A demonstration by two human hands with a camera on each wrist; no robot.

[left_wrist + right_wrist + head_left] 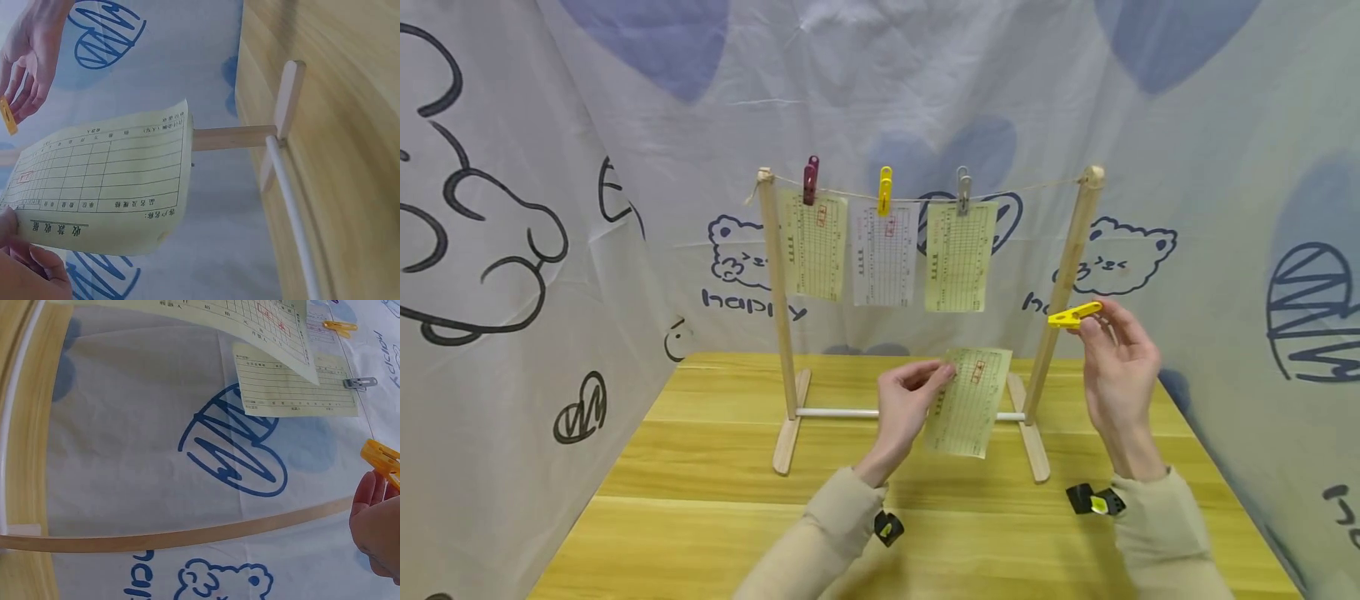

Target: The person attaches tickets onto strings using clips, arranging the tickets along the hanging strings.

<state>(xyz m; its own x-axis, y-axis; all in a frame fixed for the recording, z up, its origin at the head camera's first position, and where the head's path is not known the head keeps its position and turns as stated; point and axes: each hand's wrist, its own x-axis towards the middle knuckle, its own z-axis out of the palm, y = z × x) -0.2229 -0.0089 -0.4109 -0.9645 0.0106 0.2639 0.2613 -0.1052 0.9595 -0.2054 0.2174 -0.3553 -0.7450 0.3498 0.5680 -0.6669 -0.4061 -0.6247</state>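
Observation:
My left hand (906, 404) pinches a yellow printed receipt slip (972, 408) by its upper left edge, below the string (1030, 190). In the left wrist view the slip (103, 181) spreads out with its ruled table and a red stamp. My right hand (1120, 367) pinches a yellow clothespin (1075, 316) between thumb and fingers, in front of the right post. Three slips hang from the string: a yellow one (814, 250) under a dark red clothespin (810, 181), a white one (883, 258) under a yellow clothespin (885, 192), and another yellow one (958, 262) under a grey clothespin (963, 192).
A wooden frame with a left post (777, 292) and right post (1067, 250) stands on the wood-grain table (700, 467). A white rod (835, 412) joins its feet low down. Behind hangs a printed cloth (820, 83); black wrist devices (1093, 500) sit by the sleeves.

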